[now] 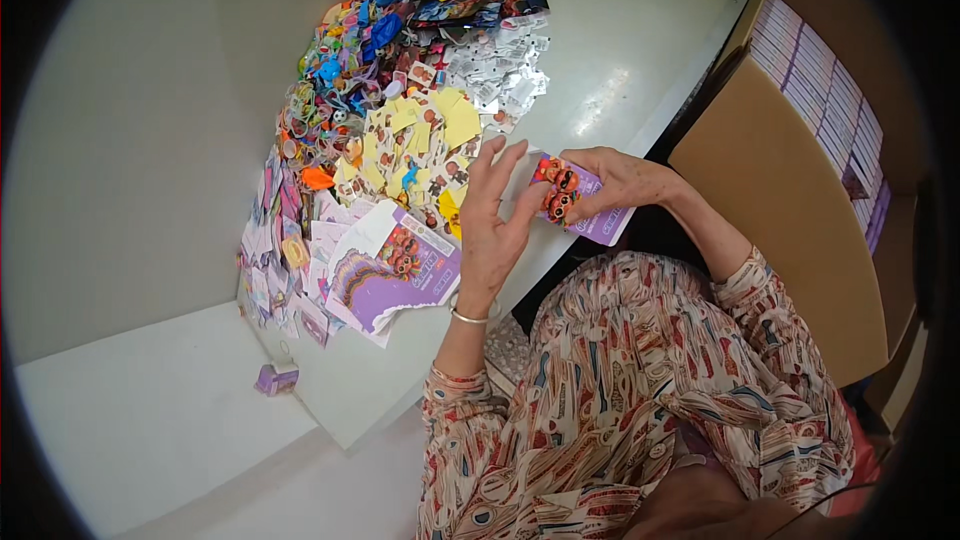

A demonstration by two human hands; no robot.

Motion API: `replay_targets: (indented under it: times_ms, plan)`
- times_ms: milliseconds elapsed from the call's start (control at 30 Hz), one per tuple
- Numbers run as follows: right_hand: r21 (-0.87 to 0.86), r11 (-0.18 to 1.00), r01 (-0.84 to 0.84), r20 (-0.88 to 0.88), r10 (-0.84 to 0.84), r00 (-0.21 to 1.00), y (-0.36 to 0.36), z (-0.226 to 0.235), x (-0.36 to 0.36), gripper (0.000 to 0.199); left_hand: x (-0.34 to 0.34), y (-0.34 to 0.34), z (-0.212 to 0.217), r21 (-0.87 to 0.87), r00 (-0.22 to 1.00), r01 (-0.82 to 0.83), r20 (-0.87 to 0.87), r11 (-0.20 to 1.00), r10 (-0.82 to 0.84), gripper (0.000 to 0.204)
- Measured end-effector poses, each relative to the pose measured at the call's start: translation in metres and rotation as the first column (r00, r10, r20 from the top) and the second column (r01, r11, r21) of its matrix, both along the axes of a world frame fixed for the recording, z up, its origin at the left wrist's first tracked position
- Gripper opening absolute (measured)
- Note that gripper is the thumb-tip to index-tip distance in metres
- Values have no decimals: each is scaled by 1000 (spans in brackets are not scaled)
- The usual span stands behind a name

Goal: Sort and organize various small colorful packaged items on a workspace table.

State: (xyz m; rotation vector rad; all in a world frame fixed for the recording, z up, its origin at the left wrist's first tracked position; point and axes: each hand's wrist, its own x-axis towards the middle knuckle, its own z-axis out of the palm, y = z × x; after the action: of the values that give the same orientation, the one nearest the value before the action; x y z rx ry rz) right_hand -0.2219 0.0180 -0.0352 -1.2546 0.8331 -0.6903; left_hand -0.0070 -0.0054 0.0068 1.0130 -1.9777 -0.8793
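My right hand (625, 180) is closed on a flat purple printed carton (606, 227) with orange cartoon figures, its thumb lying over the front. At the carton's left edge is my left hand (492, 230), its fingers spread apart and its thumb tip close to or touching that edge; I cannot tell which. Just left of my left wrist, a fanned stack of matching purple cartons (415, 285) lies on the table. Beyond my left fingers are yellow and white picture cards (425, 140) in a loose pile.
Small colourful toys (345, 80) heap along the table's left side. Silvery white sachets (500, 65) and dark glossy packets (470, 5) lie farther back. On the right stands an open cardboard box (790, 200) with rows of purple-white packs (820, 90). A small purple box (276, 378) sits near the table's corner.
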Motion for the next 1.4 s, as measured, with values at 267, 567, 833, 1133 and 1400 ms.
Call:
replay_targets:
  times_ms: [267,567,833,1133,1400]
  plan:
    - [-55,998,10,0,-10,1000,4,2,1,42,-3,9,-9,246,995,53,67,968,-72,41]
    - [138,990,31,126,-48,991,3,-3,0,31,-19,34,-2,61,992,-56,116,997,49,36]
    - [32,999,1,34,-2,999,4,-6,-5,39,6,-5,0,869,880,251,-388,427,273,27]
    - [35,999,3,2,-3,1000,6,-4,-4,38,-4,13,-6,742,942,39,-251,669,223,28]
    - [66,998,6,8,-6,1000,6,-8,-5,38,-8,12,-9,693,945,-2,-235,721,228,26]
